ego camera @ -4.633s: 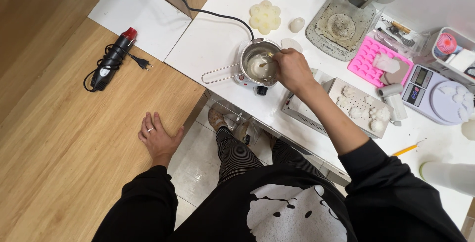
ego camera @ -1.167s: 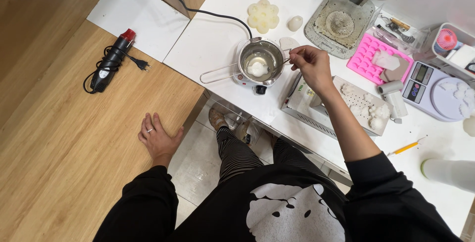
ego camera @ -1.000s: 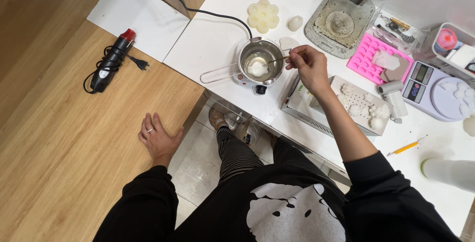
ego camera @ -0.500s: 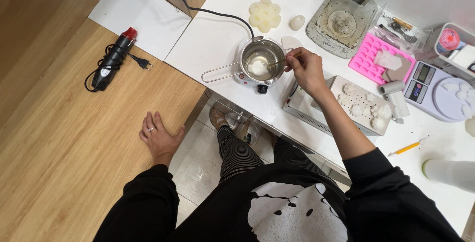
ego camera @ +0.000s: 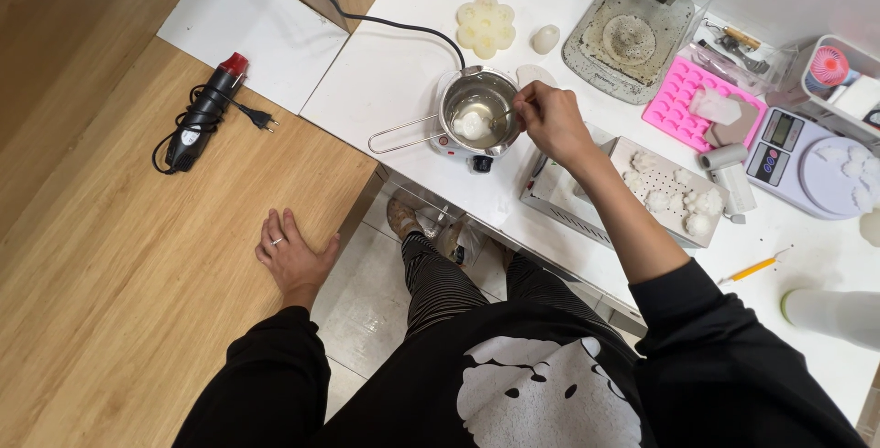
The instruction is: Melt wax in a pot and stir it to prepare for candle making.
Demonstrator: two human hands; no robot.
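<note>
Right hand (ego camera: 547,122) pinches a thin metal stirring stick (ego camera: 502,116), whose long axis runs leftward from the fingers into the small round steel melting pot (ego camera: 478,121). That pot sits on the white surface (ego camera: 403,63) just left of this hand, a white wax lump inside. Left hand (ego camera: 291,256) lies open, flat on the wooden surface (ego camera: 137,256), well apart.

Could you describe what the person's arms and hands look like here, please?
Both arms wear loose black sleeves; the right sleeve is pushed up past the forearm, the left sleeve reaches the wrist. The left hand has a thin ring on one finger. The right hand is bare, with no glove.
</note>
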